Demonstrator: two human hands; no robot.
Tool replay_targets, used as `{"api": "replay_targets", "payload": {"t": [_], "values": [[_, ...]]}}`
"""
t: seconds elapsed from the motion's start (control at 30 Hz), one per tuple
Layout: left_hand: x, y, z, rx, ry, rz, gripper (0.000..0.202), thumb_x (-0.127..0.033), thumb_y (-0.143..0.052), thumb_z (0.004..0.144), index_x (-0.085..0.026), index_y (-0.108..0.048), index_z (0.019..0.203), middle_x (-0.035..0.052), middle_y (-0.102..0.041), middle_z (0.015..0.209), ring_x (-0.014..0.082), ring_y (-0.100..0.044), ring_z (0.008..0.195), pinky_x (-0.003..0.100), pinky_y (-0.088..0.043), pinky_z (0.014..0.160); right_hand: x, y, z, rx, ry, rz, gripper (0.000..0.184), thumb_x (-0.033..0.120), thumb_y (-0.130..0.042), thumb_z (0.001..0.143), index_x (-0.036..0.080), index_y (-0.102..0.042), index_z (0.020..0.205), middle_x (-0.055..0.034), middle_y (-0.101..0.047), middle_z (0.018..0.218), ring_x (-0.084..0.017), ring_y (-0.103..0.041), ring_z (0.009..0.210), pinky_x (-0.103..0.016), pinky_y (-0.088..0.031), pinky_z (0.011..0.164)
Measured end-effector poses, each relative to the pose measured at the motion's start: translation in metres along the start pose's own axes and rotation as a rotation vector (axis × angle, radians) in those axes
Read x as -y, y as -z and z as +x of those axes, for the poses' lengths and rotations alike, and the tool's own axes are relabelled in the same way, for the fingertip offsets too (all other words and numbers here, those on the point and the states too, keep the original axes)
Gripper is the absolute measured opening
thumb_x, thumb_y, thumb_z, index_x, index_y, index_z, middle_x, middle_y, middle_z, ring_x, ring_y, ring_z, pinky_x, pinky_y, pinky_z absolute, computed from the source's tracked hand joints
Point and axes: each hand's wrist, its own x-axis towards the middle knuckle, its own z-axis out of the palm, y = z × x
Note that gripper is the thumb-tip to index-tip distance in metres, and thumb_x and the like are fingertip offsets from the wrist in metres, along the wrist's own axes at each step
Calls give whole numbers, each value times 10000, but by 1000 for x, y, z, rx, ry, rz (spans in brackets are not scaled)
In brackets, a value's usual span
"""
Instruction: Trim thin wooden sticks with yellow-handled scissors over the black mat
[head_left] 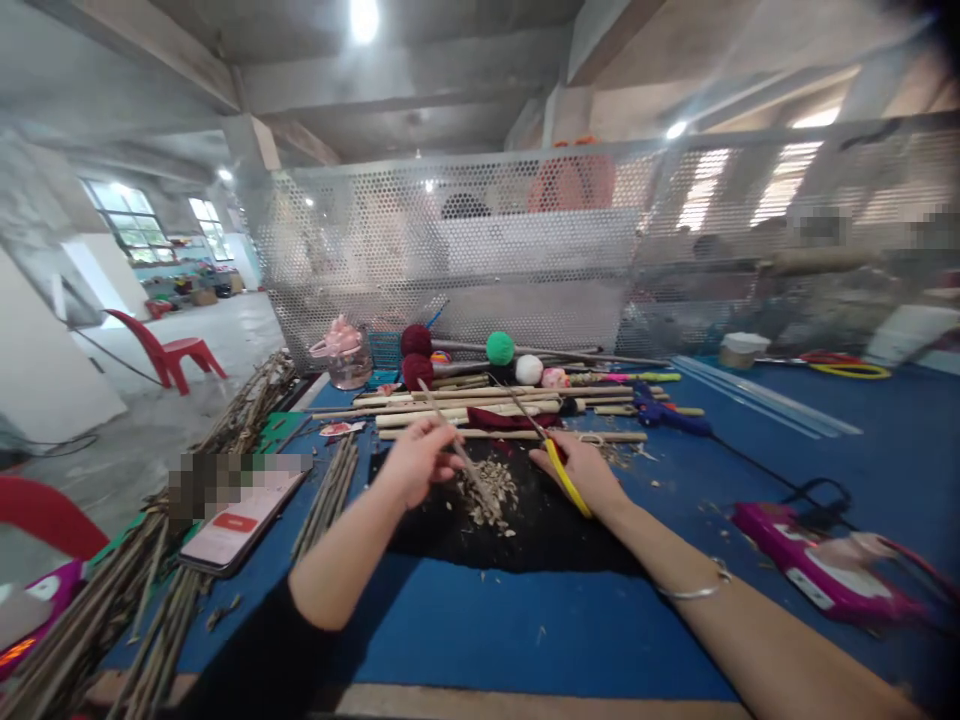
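Note:
My left hand (pixel 414 462) is closed around a thin wooden stick (pixel 459 450) that slants from the back down onto a pile of wood shavings (pixel 489 492). My right hand (pixel 581 468) grips a yellow-handled blade tool (pixel 564 474) whose thin metal end points up and left toward the stick. Both hands hover over a black mat (pixel 525 535) on the blue table (pixel 480 630). A silver bangle (pixel 697 590) circles my right wrist.
Long sticks (pixel 495 405), yarn balls (pixel 499 348) and a pink-lidded jar (pixel 346 358) lie behind the mat. A phone (pixel 240 520) and bundles of twigs (pixel 150 580) lie left. A pink glue gun (pixel 810 565) sits right. A perforated metal screen (pixel 525 250) stands behind.

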Motion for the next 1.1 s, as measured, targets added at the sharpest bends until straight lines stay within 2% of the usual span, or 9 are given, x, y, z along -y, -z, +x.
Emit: {"api": "replay_targets", "payload": {"t": [0.1,0.17,0.23,0.3,0.4,0.47,0.63,0.77,1.1], "values": [[15,-19,-20,63,113,102,164,-294,-531,709,-158,-442,734,-16,-531,573,66,-519,414,144,-356,364,-4,-3,0,-44,-34,-9,354,505,-447,750,201,-576,878,-69,-639,769,-217,-591,699,-282,-417,601],[16,-16,-34,82,117,288,165,-300,-528,708,-156,-470,765,-20,-521,510,80,-503,404,185,-402,410,-7,-5,1,-33,-1,-8,369,502,-444,754,199,-576,917,-72,-645,809,-223,-597,726,-287,-425,612],[12,3,-47,-22,3,564,168,-294,-521,703,-157,-513,800,-10,-538,513,103,-515,429,211,-410,441,-8,-6,0,-19,22,-10,382,500,-456,750,195,-573,948,-71,-648,834,-225,-600,742,-289,-430,622],[7,32,-56,-156,-98,867,158,-292,-513,706,-161,-565,776,33,-603,613,138,-571,561,234,-430,539,-6,-5,-1,-12,18,-25,394,507,-463,744,195,-576,956,-71,-650,841,-228,-601,751,-288,-433,624],[4,74,-57,-342,-54,1242,181,-303,-514,701,-169,-622,758,88,-648,758,207,-597,752,285,-422,674,-2,-2,-2,4,9,-42,397,523,-452,746,202,-583,940,-68,-650,864,-228,-600,760,-286,-432,623],[6,92,-53,-389,17,1359,240,-353,-525,698,-175,-641,810,115,-652,849,240,-587,837,302,-409,712,0,0,-2,14,12,-35,391,524,-453,746,206,-586,931,-64,-648,877,-224,-599,754,-284,-430,623],[12,113,-61,-484,32,1392,301,-401,-447,765,-184,-628,868,119,-650,886,222,-580,868,277,-393,707,0,0,-2,1,8,-31,392,519,-475,733,207,-586,942,-63,-652,859,-220,-600,725,-281,-428,609],[20,123,-79,-442,166,1440,235,-387,-542,697,-174,-606,774,97,-651,810,213,-590,800,264,-388,653,0,0,-3,1,10,-19,381,521,-461,740,211,-590,921,-56,-653,848,-218,-601,720,-281,-430,614],[27,111,-83,-520,175,1510,245,-375,-484,728,-184,-609,816,115,-645,832,230,-593,813,287,-407,678,1,0,-3,1,17,-55,389,523,-479,730,214,-591,937,-61,-653,883,-228,-605,747,-288,-437,619]]}}
